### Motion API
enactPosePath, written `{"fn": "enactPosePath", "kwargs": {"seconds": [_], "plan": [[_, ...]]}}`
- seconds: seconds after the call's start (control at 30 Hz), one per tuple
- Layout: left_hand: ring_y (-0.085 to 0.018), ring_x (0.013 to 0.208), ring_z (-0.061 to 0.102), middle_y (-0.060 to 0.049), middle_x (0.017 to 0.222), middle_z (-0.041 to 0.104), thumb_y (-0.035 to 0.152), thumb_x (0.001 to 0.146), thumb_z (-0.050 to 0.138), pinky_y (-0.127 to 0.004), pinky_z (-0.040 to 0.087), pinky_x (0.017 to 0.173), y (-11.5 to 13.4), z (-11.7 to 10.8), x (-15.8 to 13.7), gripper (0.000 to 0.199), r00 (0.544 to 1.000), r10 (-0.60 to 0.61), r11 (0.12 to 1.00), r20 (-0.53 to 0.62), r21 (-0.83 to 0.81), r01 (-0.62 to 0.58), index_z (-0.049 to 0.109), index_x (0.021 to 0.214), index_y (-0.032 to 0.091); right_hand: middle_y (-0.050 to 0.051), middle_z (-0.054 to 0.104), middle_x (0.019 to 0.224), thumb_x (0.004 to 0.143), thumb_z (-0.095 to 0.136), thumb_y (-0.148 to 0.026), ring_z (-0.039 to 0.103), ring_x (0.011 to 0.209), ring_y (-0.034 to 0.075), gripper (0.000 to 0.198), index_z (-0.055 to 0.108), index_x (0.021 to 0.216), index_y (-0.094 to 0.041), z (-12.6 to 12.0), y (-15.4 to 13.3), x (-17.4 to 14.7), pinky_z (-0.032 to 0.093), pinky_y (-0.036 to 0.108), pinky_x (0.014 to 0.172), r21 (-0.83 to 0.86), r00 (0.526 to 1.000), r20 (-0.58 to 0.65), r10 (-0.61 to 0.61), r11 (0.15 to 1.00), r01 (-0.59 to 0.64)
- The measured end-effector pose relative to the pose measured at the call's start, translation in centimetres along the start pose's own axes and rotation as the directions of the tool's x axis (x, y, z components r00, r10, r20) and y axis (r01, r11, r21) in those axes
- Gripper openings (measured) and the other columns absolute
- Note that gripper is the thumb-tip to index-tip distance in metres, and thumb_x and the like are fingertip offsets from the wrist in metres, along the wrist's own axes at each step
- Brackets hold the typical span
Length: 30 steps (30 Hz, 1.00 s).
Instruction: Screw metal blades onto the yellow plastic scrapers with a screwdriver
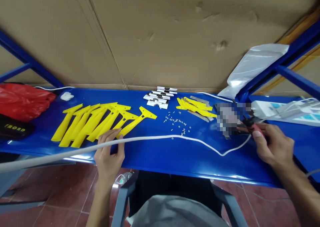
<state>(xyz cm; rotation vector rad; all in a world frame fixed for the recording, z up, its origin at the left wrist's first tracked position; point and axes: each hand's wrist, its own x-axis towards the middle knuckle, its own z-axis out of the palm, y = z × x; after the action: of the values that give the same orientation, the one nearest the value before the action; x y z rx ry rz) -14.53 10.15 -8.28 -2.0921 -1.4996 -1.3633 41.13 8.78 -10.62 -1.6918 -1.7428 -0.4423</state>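
My left hand (pixel 110 153) is closed at the table's front edge, its fingers and thumb around the lower end of a yellow scraper handle (pixel 135 122). This handle lies rightmost in a row of several similar yellow scraper handles (pixel 87 123) with T-shaped heads. Off to the right, my right hand (pixel 273 143) grips a tool with a red handle (pixel 258 131) and a black front part; its exact kind is unclear. The tool is beside a flat dark object (pixel 227 117) that is blurred out. Small screws and nuts (pixel 177 120) lie scattered between the hands.
White stacked pieces (pixel 161 97) and yellow flat strips (pixel 196 105) lie toward the back. A white cable (pixel 150 138) crosses in front. A power strip (pixel 275 110) is at right, a red plastic bag (pixel 25 100) at left. Blue frame bars (pixel 17 54) flank the cardboard wall.
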Motion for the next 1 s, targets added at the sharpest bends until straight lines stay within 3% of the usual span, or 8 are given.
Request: {"fn": "enactPosePath", "kwargs": {"seconds": [0.27,0.43,0.57,0.7,0.87,1.0], "plan": [[-0.031,0.114,0.078,-0.011,0.12,0.082,0.012,0.101,0.075,-0.049,0.062,0.104,0.2,0.0,0.7,0.034,0.997,0.057,0.998,0.059,-0.026,-0.055,0.073,0.133,0.025,0.016,0.084,0.114,0.106,0.047,-0.047,0.079,0.102,0.037,0.033,0.071,0.113,-0.026,0.9,-0.7,0.5,0.061,0.047,0.085,0.042,0.999,0.054,0.007,0.999,-0.01],[-0.036,0.122,0.075,-0.012,0.128,0.081,0.028,0.104,0.074,-0.056,0.057,0.11,-1.0,0.5,2.6,0.032,0.981,0.014,0.999,0.191,0.047,-0.024,0.076,0.136,0.026,0.015,0.083,0.102,0.105,0.047,-0.048,0.079,0.095,0.038,0.031,0.069,0.11,-0.025,0.6,-0.3,0.0,0.059,0.046,0.077,0.032,0.999,0.014,0.036,0.999,-0.037],[-0.039,0.116,0.074,-0.015,0.121,0.082,0.043,0.104,0.072,-0.057,0.056,0.107,-3.1,1.1,3.6,0.031,0.936,0.018,0.987,0.352,0.142,-0.073,0.08,0.128,0.025,0.014,0.082,0.097,0.105,0.051,-0.047,0.079,0.088,0.038,0.027,0.068,0.102,-0.026,0.3,0.0,-0.4,0.059,0.046,0.074,0.034,0.999,-0.042,-0.007,0.999,0.008],[-0.039,0.111,0.074,-0.014,0.115,0.082,0.043,0.107,0.066,-0.055,0.055,0.102,-4.1,1.4,4.0,0.027,0.9,0.05,0.965,0.434,0.213,-0.156,0.08,0.119,0.024,0.012,0.083,0.1,0.105,0.051,-0.046,0.08,0.095,0.037,0.027,0.071,0.104,-0.027,0.5,-0.3,-0.1,0.06,0.046,0.079,0.067,1.0,0.023,0.0,0.998,-0.001],[-0.037,0.107,0.076,-0.015,0.114,0.08,0.046,0.109,0.062,-0.051,0.058,0.097,-3.7,1.3,4.7,0.03,0.934,0.055,0.975,0.353,0.184,-0.127,0.075,0.121,0.022,0.013,0.083,0.101,0.105,0.051,-0.048,0.078,0.095,0.036,0.032,0.073,0.108,-0.025,0.4,-0.8,0.3,0.06,0.045,0.082,0.096,0.999,0.036,0.027,0.995,-0.03],[-0.034,0.104,0.078,-0.014,0.116,0.079,0.05,0.11,0.063,-0.045,0.061,0.09,-2.0,0.9,5.4,0.033,0.968,-0.029,0.992,0.249,0.125,-0.003,0.069,0.126,0.022,0.012,0.079,0.09,0.103,0.049,-0.05,0.076,0.085,0.036,0.033,0.07,0.103,-0.025,0.0,-0.9,0.2,0.057,0.044,0.075,0.083,0.994,-0.023,0.105,0.991,-0.103]]}}
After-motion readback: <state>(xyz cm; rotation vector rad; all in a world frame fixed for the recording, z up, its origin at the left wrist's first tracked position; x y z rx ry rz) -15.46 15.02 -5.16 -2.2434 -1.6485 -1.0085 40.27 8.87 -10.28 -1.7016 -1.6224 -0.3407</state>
